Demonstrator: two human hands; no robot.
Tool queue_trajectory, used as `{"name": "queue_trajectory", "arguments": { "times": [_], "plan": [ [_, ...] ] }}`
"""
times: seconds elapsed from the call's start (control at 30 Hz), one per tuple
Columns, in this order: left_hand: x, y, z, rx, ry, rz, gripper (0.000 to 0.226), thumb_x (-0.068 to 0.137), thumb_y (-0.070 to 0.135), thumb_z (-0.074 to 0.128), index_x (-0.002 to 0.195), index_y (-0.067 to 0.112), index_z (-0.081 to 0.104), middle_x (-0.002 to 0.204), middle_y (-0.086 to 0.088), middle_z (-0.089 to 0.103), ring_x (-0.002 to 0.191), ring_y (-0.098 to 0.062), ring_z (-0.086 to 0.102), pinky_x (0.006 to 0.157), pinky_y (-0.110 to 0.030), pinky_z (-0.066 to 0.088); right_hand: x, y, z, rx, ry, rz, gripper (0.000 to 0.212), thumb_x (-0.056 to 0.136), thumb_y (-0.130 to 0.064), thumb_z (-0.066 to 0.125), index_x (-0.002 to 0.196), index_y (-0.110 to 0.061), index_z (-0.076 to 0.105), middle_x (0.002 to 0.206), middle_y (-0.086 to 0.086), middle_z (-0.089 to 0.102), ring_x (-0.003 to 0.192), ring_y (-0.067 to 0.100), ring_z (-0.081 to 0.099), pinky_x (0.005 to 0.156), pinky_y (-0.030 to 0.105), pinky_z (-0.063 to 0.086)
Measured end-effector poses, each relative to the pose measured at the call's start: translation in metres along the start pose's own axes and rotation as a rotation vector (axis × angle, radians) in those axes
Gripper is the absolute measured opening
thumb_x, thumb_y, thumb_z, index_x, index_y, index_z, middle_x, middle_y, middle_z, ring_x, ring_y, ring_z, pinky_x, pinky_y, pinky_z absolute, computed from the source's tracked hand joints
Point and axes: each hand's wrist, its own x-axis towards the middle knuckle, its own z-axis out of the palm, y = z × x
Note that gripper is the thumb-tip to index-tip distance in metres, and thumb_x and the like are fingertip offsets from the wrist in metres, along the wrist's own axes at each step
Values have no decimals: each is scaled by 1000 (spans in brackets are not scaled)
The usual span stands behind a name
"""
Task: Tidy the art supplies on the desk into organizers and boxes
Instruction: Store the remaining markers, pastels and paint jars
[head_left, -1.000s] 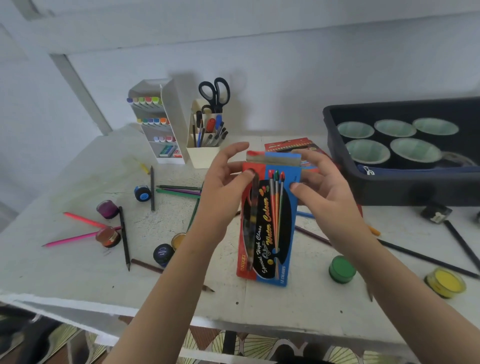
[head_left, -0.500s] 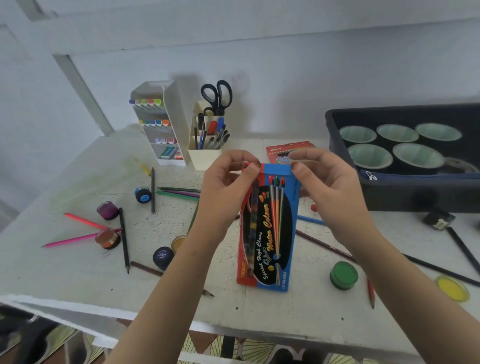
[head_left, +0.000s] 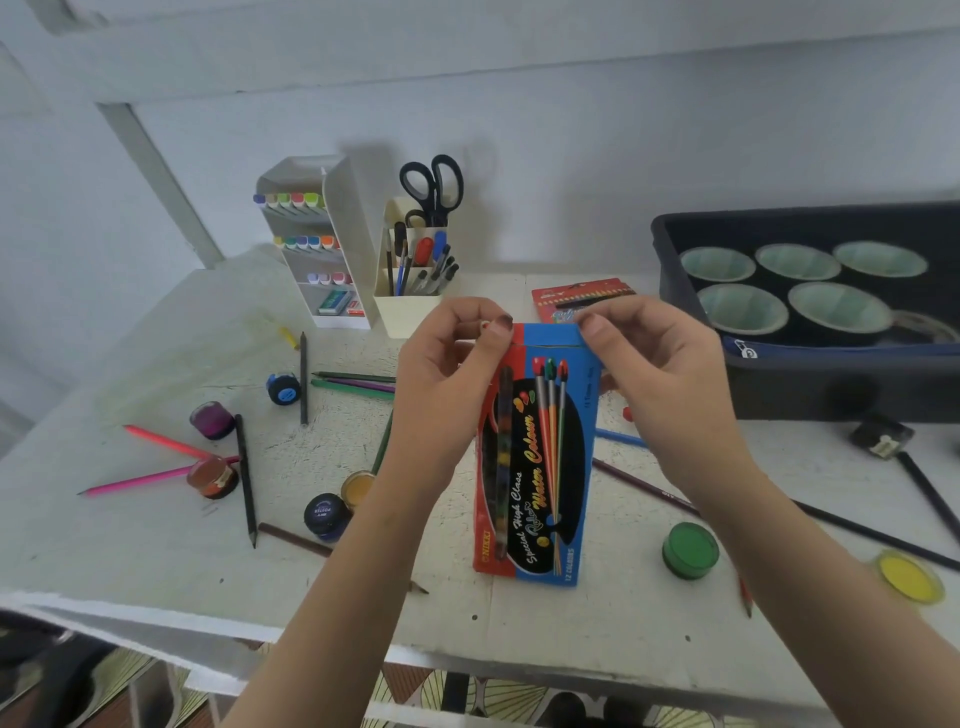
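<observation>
Hands (head_left: 452, 374) (head_left: 654, 364) — both pinching watercolour box (head_left: 535, 467) top edge, upright on desk (head_left: 156, 545)

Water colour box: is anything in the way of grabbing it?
No, nothing visible is in the way. The left grip and the right grip both pinch the top edge of the water colour box.

A red and blue watercolour box (head_left: 535, 457) is upright near the front of the surface (head_left: 156, 545), its top flap down, with the left hand (head_left: 447, 374) and right hand (head_left: 660, 374) pinching its upper corners. Around it lie loose pencils, two pink ones (head_left: 140, 480) and a black one (head_left: 245, 478) at the left, among small paint pots: purple (head_left: 212, 420), brown (head_left: 212, 477), dark blue (head_left: 324, 515), green (head_left: 690, 551), yellow (head_left: 909, 576). At the back stand a white marker rack (head_left: 317, 244) and a cream pen holder (head_left: 410, 306); a black bin (head_left: 810, 379) sits at the right.
</observation>
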Motion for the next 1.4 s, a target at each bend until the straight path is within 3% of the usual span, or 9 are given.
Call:
{"name": "queue_trajectory", "arguments": {
  "times": [0.37, 0.53, 0.63, 0.8, 0.93, 1.03, 1.13, 1.27, 1.4],
  "plan": [
    [-9, -7, -8, -12, -25, 71, 11, 93, 14, 52, 85, 18, 58, 72, 14, 63, 68, -1, 62, 57, -14, 51, -9, -1, 2, -28, -70, -57, 6, 88, -22, 56, 90, -19, 60, 83, -7, 66, 84, 11, 67, 65, 25, 57],
    [-14, -11, -13, -5, -61, 99, 4, 84, 22, 60, 88, 23, 57, 81, 9, 64, 80, -18, 64, 64, -34, 55, -17, 2, 1, -74, -109, -72, 35, 79, -40, 55, 99, -11, 59, 89, -6, 66, 92, 16, 67, 66, 42, 59],
    [-17, -13, -15, -5, -93, 102, 9, 85, 20, 60, 93, 23, 57, 85, 5, 65, 83, -25, 65, 67, -39, 55, -20, 5, -2, -101, -123, -84, 38, 80, -40, 56, 104, -11, 58, 95, -4, 66, 95, 19, 67, 65, 48, 59],
    [-20, -20, -20, -34, -153, 49, 28, 90, 9, 57, 110, 28, 55, 97, 1, 68, 87, -13, 67, 64, -23, 55, -20, 9, -7, -79, -156, -30, 27, 81, -35, 57, 105, -22, 57, 97, -3, 69, 95, 13, 67, 61, 32, 59],
    [-19, -33, -23, 121, -162, -221, 47, 87, 17, 64, 123, 38, 44, 99, 4, 67, 84, -9, 69, 62, -22, 55, -11, 18, -7, -55, -113, 7, 15, 90, -18, 57, 102, -27, 57, 94, -1, 69, 92, 9, 67, 56, 20, 54],
    [-18, -42, -24, 209, -239, -349, 22, 88, 20, 63, 108, 28, 56, 88, 3, 71, 76, -7, 69, 56, -18, 53, -5, 27, -5, -9, -52, 105, 16, 91, -18, 57, 104, -27, 57, 94, 0, 70, 90, 7, 68, 55, 19, 54],
    [-20, -47, -20, 128, -199, -395, 9, 88, 18, 63, 96, 23, 61, 80, 3, 73, 70, -9, 70, 51, -16, 50, -4, 38, -5, -25, -25, 252, 19, 91, -22, 58, 109, -27, 53, 97, 0, 69, 83, 8, 69, 54, 21, 54],
    [-21, -49, -12, 11, -108, -464, 9, 89, 20, 62, 97, 16, 63, 74, 2, 74, 65, -10, 70, 50, -20, 50, -16, 48, -9, -31, -154, 478, 33, 90, -22, 60, 120, -24, 45, 87, 2, 72, 67, 12, 70, 50, 24, 52],
    [-18, -45, 0, -124, 61, -537, 27, 88, 21, 64, 110, 7, 59, 77, -1, 73, 62, -9, 69, 48, -20, 51, -34, 54, -16, -117, -156, 502, 27, 88, -21, 63, 109, -27, 48, 79, -3, 73, 70, 8, 70, 54, 25, 53]
  ]
}}
